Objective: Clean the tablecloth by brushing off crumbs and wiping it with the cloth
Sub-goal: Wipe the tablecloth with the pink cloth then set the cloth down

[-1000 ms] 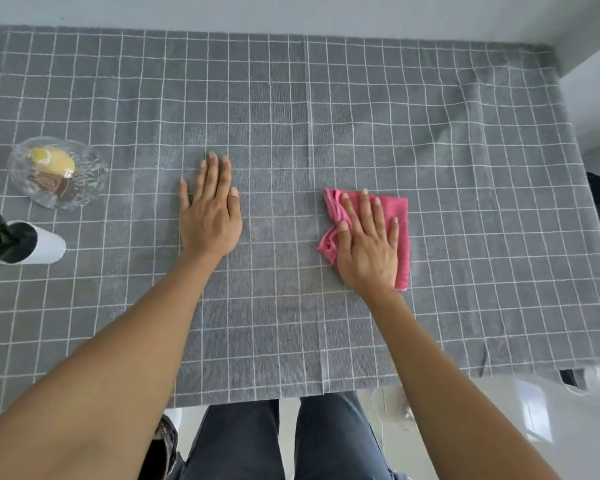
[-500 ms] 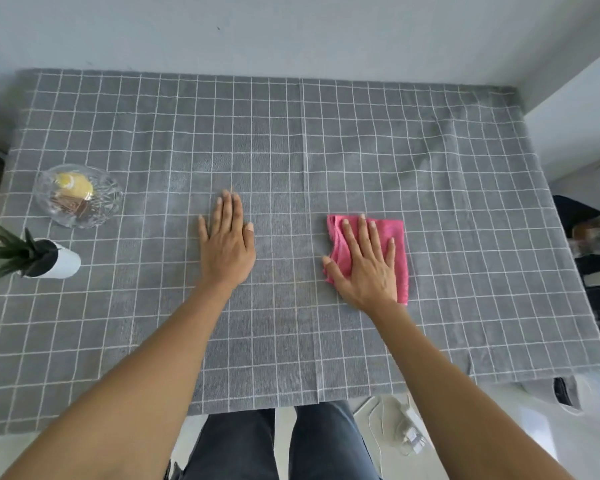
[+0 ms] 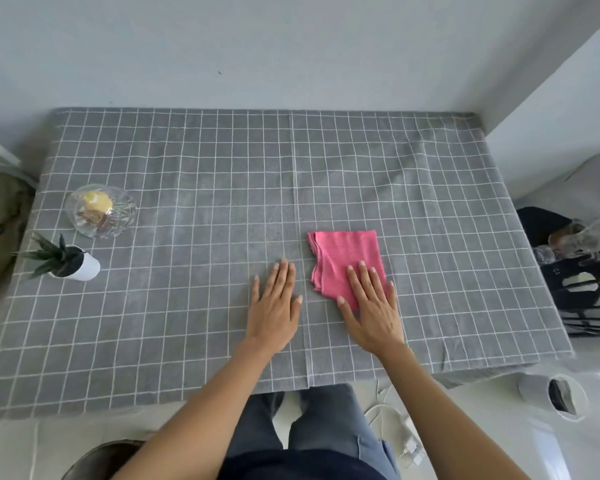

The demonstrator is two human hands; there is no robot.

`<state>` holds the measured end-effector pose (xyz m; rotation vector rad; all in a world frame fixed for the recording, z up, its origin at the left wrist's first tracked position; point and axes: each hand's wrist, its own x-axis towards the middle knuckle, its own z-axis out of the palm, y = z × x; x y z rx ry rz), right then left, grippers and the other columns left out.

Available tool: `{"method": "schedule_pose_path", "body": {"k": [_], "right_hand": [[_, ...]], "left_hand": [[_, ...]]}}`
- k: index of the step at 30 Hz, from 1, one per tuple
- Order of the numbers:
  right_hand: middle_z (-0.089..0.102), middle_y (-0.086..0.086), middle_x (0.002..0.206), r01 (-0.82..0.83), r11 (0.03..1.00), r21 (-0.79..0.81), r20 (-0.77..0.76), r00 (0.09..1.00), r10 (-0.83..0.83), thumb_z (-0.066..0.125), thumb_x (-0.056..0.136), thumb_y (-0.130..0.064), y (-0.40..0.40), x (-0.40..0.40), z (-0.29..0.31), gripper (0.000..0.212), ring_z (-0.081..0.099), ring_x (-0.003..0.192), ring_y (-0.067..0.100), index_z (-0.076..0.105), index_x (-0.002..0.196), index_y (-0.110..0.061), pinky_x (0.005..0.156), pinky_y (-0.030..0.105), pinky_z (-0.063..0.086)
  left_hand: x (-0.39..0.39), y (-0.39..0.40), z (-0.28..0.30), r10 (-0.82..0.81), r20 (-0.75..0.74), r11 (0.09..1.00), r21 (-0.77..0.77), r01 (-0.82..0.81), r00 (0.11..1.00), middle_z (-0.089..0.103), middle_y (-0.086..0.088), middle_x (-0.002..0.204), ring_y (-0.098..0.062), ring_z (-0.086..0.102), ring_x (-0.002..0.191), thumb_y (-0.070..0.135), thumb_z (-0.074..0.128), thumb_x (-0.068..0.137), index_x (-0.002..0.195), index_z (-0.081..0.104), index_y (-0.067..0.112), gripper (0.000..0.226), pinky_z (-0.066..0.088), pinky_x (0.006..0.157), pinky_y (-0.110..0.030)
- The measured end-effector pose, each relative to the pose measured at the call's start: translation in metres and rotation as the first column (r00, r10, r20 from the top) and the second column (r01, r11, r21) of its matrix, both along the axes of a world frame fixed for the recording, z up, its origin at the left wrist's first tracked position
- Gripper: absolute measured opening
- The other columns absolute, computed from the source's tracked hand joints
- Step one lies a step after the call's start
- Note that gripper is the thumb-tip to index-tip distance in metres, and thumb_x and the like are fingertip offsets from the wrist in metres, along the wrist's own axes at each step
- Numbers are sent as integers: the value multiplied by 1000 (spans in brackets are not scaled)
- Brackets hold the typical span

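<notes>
A grey tablecloth (image 3: 194, 174) with a white grid covers the whole table. On it, right of centre, lies a folded pink cloth (image 3: 343, 258). My right hand (image 3: 373, 308) lies flat with straight fingers, its fingertips pressing the cloth's near part and its palm on the tablecloth. Just left of the pink cloth, my left hand (image 3: 274, 306) rests flat on the tablecloth, fingers straight and together, holding nothing. I see no crumbs on the fabric.
A glass bowl (image 3: 99, 211) with a yellow item stands at the left, a small potted plant (image 3: 68, 261) in a white pot just in front of it. A black chair (image 3: 568, 271) stands off the right edge, a white bin (image 3: 551, 393) on the floor nearby.
The view has tilted up and pulled back, showing the wall and floor. My right hand has slid back off most of the pink cloth; my left hand now lies closer to it.
</notes>
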<state>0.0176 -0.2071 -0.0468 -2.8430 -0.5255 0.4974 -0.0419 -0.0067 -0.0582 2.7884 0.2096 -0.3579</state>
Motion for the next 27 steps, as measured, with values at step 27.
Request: {"method": "schedule_pose_path", "body": {"k": [27], "right_hand": [[16,4,159,-152,973,175,109,985,134,6,93,-36,-57,48,6,65,-3,145,15,21,152,-14,119,39,0]], "left_hand": [[39,-96,18,66,29,996,65,-68,997,-17,-1,157,-19,-12,146,56,31,95,151,-11,14,81,-9,117,-46]]}}
